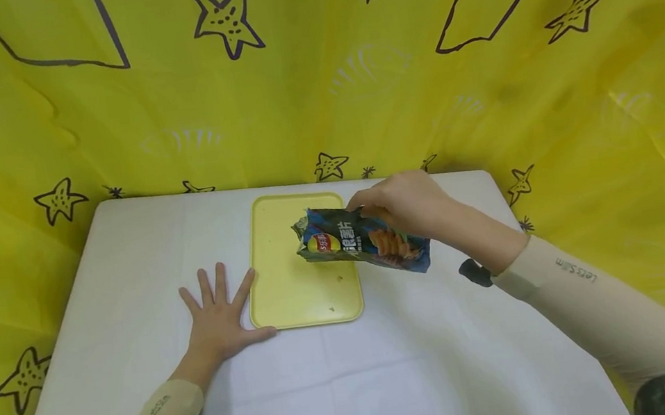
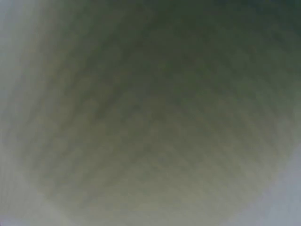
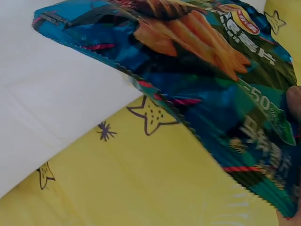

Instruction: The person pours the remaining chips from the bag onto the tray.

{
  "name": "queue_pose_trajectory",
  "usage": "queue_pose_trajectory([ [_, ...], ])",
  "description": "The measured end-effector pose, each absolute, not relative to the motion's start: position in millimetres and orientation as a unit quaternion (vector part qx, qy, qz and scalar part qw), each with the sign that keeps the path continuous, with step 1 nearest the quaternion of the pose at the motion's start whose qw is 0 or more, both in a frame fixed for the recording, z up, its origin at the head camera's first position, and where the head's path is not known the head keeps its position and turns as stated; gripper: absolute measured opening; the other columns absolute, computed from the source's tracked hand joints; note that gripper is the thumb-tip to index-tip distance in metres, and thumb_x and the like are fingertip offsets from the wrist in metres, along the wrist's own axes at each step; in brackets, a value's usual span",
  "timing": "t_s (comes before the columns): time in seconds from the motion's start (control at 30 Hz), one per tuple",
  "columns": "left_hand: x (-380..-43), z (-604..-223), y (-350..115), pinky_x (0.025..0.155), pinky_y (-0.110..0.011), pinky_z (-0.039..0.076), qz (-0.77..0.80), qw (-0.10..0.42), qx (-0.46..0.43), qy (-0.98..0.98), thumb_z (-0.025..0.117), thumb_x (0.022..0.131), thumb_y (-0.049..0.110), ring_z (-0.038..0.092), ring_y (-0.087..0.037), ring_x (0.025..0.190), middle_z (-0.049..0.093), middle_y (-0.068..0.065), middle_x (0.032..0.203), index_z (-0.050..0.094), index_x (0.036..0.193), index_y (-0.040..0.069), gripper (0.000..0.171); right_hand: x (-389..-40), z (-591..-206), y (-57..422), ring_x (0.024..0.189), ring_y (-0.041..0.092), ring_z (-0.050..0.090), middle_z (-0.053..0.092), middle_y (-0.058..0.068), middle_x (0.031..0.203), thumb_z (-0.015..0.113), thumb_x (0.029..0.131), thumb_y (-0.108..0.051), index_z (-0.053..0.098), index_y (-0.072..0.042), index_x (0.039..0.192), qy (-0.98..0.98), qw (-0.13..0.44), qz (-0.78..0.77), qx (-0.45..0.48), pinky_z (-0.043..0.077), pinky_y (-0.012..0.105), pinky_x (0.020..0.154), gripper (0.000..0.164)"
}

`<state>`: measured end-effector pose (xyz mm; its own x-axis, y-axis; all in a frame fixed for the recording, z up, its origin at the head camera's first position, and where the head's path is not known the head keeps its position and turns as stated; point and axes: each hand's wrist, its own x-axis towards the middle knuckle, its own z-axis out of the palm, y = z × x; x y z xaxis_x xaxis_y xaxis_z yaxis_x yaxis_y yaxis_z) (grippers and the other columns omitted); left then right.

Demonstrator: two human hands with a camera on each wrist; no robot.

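My right hand (image 1: 412, 202) grips a dark blue-green potato chip bag (image 1: 365, 240) by its upper edge. The bag is tilted above the right part of a yellow tray (image 1: 284, 294), and its crumpled left end looks torn open. Small crumbs (image 1: 340, 279) lie on the tray. In the right wrist view the bag (image 3: 202, 89) fills the upper right, with a fingertip (image 3: 294, 101) at the edge. My left hand (image 1: 218, 324) rests on the table with fingers spread, its thumb and index fingertip at the tray's left side. The left wrist view is only a blur.
A white cloth covers the table (image 1: 345, 402) under the tray. Behind it and at both sides hangs a yellow curtain (image 1: 293, 100) with drawn starfish. Pale sleeves cover both forearms, and a dark strap piece (image 1: 475, 273) shows by the right wrist.
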<state>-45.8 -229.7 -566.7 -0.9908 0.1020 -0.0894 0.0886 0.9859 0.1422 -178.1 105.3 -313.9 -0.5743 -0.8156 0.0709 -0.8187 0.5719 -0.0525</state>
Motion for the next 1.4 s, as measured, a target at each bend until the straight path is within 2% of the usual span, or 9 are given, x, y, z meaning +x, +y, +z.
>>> queue_pose_trajectory([
  [0.27,-48,-567,-230,0.102,-0.078,-0.018,0.069,0.050,0.049,0.995,0.033,0.061,0.103,-0.017,-0.056,0.146,-0.010,-0.025,0.165,0.013,0.160,0.036,0.122,-180,-309,99,0.056,0.013,0.060,0.077,-0.004,0.087,0.073,0.092,-0.020,0.076,-0.029,0.110,-0.886,0.016,0.021,0.463,0.036,0.027,0.040,0.020],
  [1.4,-48,-574,-232,0.101,-0.077,-0.020,0.060,0.042,0.049,0.996,0.031,0.060,0.104,-0.018,-0.056,0.145,-0.012,-0.025,0.165,0.011,0.160,0.037,0.122,-181,-299,93,0.051,0.012,0.054,0.077,-0.002,0.085,0.073,0.092,-0.020,0.077,-0.028,0.110,-0.885,0.009,0.016,0.466,0.033,0.027,0.039,0.020],
])
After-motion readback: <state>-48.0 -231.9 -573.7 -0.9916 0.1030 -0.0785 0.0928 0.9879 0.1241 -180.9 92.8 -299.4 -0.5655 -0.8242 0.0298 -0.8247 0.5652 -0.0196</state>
